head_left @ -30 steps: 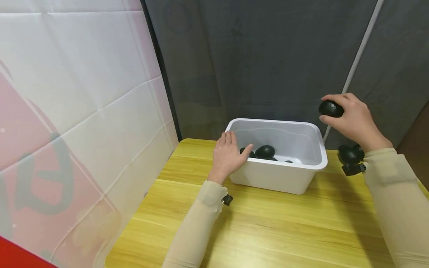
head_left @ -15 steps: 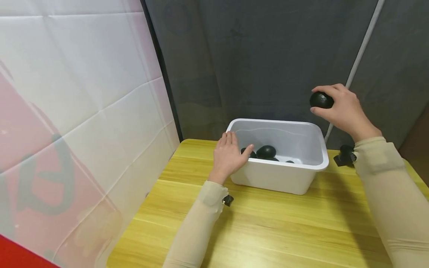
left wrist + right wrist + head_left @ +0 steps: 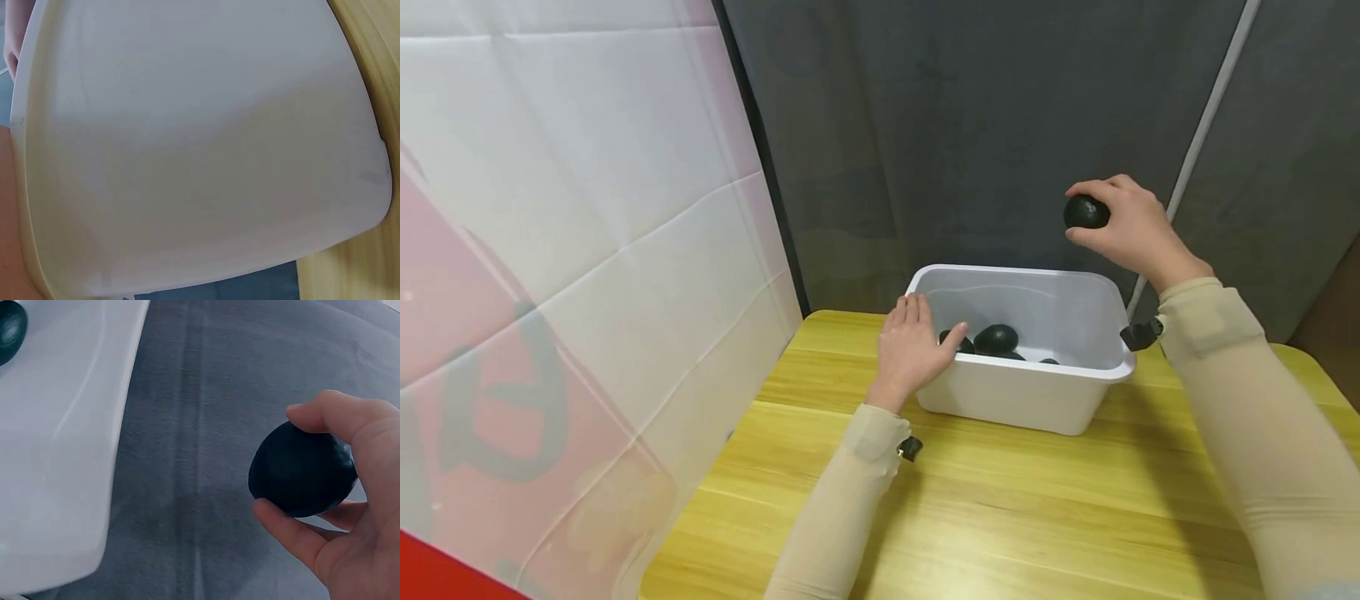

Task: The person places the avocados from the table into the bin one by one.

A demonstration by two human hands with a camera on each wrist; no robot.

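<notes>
A white plastic tub (image 3: 1022,392) stands on the yellow wooden table (image 3: 1000,517), with several black egg-shaped stones (image 3: 996,337) lying inside. My left hand (image 3: 913,346) rests flat against the tub's left end, thumb over the rim, fingers straight. The tub's white wall (image 3: 200,150) fills the left wrist view. My right hand (image 3: 1123,225) is raised above the tub's right rear corner and grips a black stone (image 3: 1085,212) between thumb and fingers. In the right wrist view the held stone (image 3: 303,469) shows beside the tub's rim (image 3: 69,444).
A white and pink fabric panel (image 3: 572,250) closes off the left side. A dark grey curtain (image 3: 970,133) hangs behind the table, with a white pole (image 3: 1206,117) slanting across it. Bare tabletop stretches in front of the tub.
My right hand has carried the black stone up and leftwards, from beside the tub's right end to above its rear right corner. The left hand has not moved.
</notes>
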